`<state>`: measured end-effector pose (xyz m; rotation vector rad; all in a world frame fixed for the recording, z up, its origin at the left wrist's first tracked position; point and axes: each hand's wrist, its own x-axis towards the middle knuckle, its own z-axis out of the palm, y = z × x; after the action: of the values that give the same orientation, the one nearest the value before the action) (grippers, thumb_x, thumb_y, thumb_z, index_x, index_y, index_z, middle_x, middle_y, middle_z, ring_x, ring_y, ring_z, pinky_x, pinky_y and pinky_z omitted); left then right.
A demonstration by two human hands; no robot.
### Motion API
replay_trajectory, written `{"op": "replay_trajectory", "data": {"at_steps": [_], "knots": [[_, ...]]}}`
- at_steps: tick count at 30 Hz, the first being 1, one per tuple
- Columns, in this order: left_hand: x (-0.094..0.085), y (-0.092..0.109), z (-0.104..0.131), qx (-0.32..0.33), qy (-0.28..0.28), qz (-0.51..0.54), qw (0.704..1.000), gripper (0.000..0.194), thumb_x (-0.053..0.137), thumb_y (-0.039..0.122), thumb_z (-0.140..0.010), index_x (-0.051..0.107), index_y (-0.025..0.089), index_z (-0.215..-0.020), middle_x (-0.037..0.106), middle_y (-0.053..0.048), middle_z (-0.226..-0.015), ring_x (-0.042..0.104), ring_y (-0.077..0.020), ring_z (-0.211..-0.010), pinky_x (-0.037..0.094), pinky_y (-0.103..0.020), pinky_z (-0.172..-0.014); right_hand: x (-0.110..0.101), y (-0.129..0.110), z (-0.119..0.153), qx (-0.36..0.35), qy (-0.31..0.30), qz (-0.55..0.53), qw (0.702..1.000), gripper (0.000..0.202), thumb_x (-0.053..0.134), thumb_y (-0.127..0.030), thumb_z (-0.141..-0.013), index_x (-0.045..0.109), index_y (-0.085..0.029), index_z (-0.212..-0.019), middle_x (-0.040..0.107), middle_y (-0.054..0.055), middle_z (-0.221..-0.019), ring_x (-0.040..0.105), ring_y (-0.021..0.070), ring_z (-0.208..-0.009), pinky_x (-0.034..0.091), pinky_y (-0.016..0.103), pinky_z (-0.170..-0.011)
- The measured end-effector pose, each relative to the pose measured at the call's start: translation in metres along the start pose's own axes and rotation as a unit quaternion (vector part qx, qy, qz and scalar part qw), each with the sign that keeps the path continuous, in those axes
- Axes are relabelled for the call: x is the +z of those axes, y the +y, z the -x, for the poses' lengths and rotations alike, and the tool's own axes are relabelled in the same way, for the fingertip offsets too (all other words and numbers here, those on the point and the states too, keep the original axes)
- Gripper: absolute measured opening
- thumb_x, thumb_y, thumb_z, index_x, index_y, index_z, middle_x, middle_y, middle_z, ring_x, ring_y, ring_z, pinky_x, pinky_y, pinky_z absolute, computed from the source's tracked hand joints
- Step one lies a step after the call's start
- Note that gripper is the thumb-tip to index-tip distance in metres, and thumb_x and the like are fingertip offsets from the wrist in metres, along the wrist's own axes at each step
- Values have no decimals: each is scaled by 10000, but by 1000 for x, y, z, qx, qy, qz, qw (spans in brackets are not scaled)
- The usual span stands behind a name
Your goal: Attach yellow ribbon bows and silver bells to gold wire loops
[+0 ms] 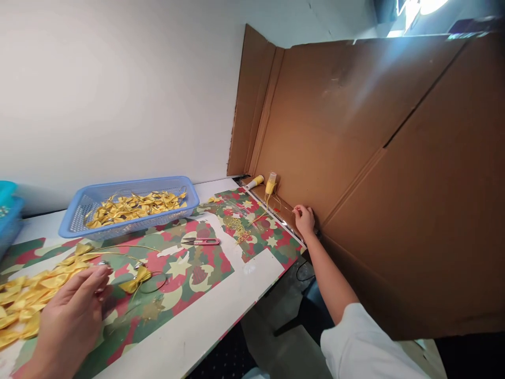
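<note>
My left hand (pixel 74 310) is closed at the front left, thumb and fingertips pinching a small silver bell (pixel 103 263). Just right of it, a yellow ribbon bow (pixel 136 279) with a thin cord loop and another silvery bell lies on the patterned table cover. Loose yellow bows (pixel 31 297) are heaped behind and left of this hand. At the table's right edge, beside the cardboard, my right hand (pixel 305 220) has its fingertips pinched together; what they hold is too small to make out. Yellow cord (pixel 268 200) trails near it from a spool (pixel 270 183).
A blue basket (pixel 67 226) of yellow bows stands against the wall. Pink thread snips (pixel 207 241) and a tangle of gold cord pieces (pixel 238 230) lie mid-table. A yellow-and-white tube (pixel 255 182) lies at the back corner. Tall cardboard (pixel 347 131) walls off the right side.
</note>
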<state>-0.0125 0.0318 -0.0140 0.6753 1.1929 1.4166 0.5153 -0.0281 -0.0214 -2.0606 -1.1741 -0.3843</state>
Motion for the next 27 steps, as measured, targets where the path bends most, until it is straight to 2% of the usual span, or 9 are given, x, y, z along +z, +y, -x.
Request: {"op": "replay_trajectory", "data": {"at_steps": [9,14,21,27], "knots": [[11,10,13,-16,16,-9,1000,307,822,308,-421,657,199,-656,580,48,-758,488,-88,-693,411,-133,-531,1,1,0,0,-7,-4,1000,158,502,-215,-858,657,-230,-832,671,75,-823,510,244,-848,362,307,-698],[11,14,17,-9,-1,-13,1000,323,833,341,-434,651,203,-662,572,40,-785,477,-92,-692,405,-145,-521,2,2,0,1,-6,-6,1000,152,507,-209,-855,656,-227,-831,675,75,-818,507,242,-837,359,309,-704],[12,16,19,-22,9,-6,1000,414,872,379,-339,670,204,-655,586,40,-770,482,-92,-709,417,-134,-528,4,3,1,2,-12,0,1000,145,522,-215,-850,664,-224,-823,664,78,-814,506,236,-826,345,297,-673],[16,20,22,-39,27,-14,999,364,843,352,-370,658,214,-652,611,51,-783,505,-94,-731,432,-135,-550,5,4,0,1,-14,4,1000,140,530,-209,-846,668,-224,-838,664,76,-817,505,236,-824,339,294,-662]]}}
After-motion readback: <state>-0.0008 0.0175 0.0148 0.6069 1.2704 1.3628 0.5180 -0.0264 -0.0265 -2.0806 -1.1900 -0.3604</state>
